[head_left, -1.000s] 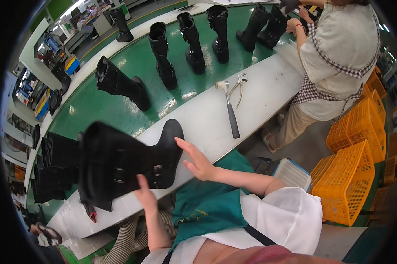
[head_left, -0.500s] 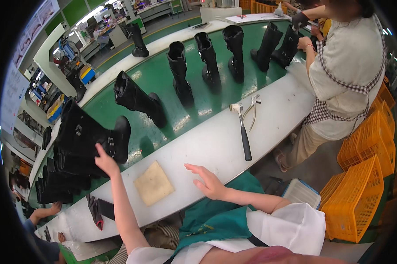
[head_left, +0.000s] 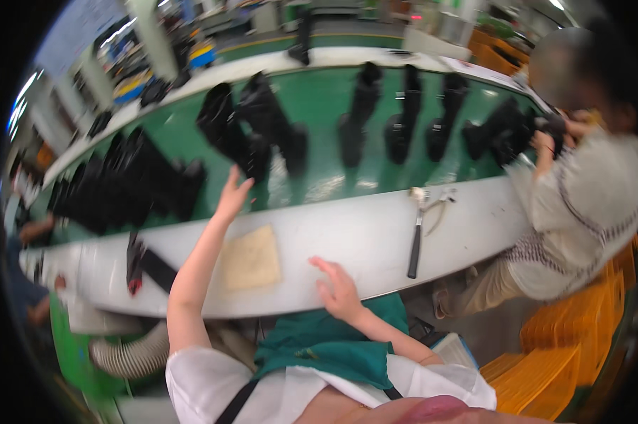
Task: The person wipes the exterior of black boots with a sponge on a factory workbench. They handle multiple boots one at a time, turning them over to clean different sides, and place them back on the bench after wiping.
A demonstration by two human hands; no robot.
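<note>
My left hand (head_left: pixel 232 200) reaches forward with its fingers spread, at the lower part of a tall black boot (head_left: pixel 228 127). Whether the fingertips touch that boot I cannot tell. It holds nothing. Close beside this boot, to its right, another black boot (head_left: pixel 273 124) leans. Over the white ledge (head_left: pixel 361 226), my right hand (head_left: pixel 340 291) hovers empty, fingers apart. A square tan pad (head_left: pixel 251 259) lies on the ledge between my forearm and right hand. Further right rest a hammer (head_left: pixel 416 240) with a dark handle and a pair of pincers (head_left: pixel 440 208).
Packed black boots (head_left: pixel 124 180) crowd the green surface (head_left: pixel 312 187) at left; more boots (head_left: pixel 404 116) stand right. On the ledge are a flat black object (head_left: pixel 158 270) and a dark item with a red end (head_left: pixel 133 265). A co-worker (head_left: pixel 594 205) handles boots near orange crates (head_left: pixel 545 381).
The view has swung left and blurred. My left hand has left the boot at the packed group and moved toward a boot standing beside the leaning one. My right hand stays open.
</note>
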